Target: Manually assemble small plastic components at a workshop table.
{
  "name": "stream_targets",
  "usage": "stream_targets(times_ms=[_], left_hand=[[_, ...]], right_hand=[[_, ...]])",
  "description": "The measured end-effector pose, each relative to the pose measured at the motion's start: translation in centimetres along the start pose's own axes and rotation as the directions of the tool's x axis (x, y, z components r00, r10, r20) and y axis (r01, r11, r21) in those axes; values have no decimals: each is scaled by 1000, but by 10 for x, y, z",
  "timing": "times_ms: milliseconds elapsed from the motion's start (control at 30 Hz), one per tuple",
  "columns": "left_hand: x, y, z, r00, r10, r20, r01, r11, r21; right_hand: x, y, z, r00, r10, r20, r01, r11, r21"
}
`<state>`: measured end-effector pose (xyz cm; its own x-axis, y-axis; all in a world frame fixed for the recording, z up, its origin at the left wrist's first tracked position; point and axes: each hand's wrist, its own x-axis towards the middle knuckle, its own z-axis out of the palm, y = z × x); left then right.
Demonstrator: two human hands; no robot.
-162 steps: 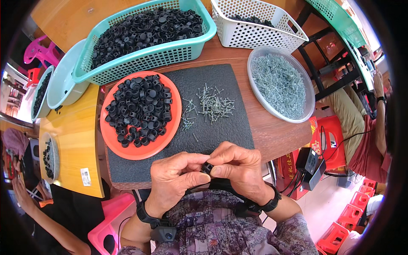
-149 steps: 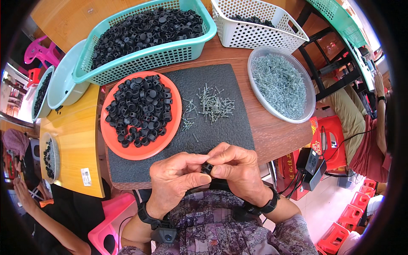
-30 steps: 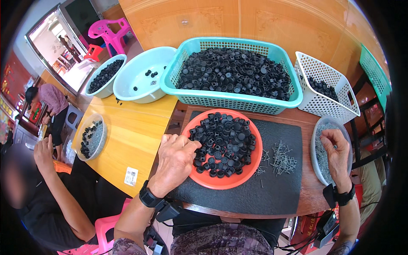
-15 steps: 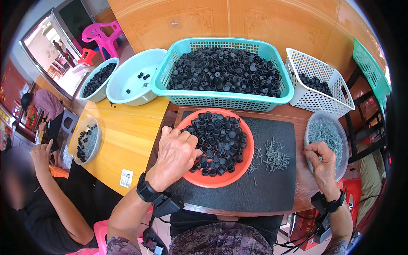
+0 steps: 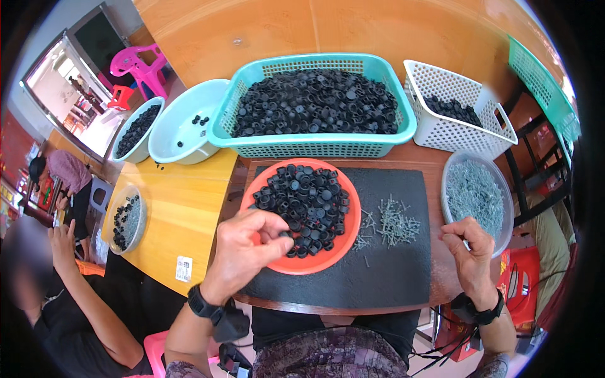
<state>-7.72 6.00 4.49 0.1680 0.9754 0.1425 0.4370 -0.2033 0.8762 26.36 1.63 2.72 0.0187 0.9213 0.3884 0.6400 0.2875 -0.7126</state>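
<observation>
My left hand [image 5: 247, 251] is closed in a pinch on a small black plastic cap [image 5: 287, 235], at the near left rim of an orange-red bowl [image 5: 350, 233]. A heap of similar black caps [image 5: 302, 198] fills that bowl. My right hand [image 5: 469, 249] is closed, thumb and fingertips together, beside the near left rim of a clear round tub [image 5: 446, 189] full of grey screws [image 5: 476, 195]. Whatever lies between those fingertips is too small to make out. Loose screws [image 5: 397, 223] lie in a pile on the black mat [image 5: 359, 286] between the bowl and the tub.
Behind the bowl stands a teal basket [image 5: 315, 148] heaped with black caps; a white basket [image 5: 466, 135] is at its right. Two pale basins [image 5: 189, 104] and a small tub [image 5: 140, 220] stand on the yellow table [image 5: 183, 214]. Another person's hand [image 5: 63, 246] is raised at the left.
My left hand has drawn back from the heap toward the bowl's near rim, and a black cap now shows in its pinch. My right hand has lowered slightly away from the screw tub.
</observation>
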Motion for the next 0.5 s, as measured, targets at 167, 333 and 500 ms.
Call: stream_targets(times_ms=[167,333,500], left_hand=[[-28,27,42,983,-147,107,180,862,-473],[-35,30,79,917,-223,332,398,594,-699],[-44,21,94,884,-206,421,456,585,-671]], right_hand=[[-9,-43,22,989,-136,58,125,979,163],[-14,-60,48,983,-136,121,85,929,359],[-29,-44,60,955,-247,164,152,883,443]])
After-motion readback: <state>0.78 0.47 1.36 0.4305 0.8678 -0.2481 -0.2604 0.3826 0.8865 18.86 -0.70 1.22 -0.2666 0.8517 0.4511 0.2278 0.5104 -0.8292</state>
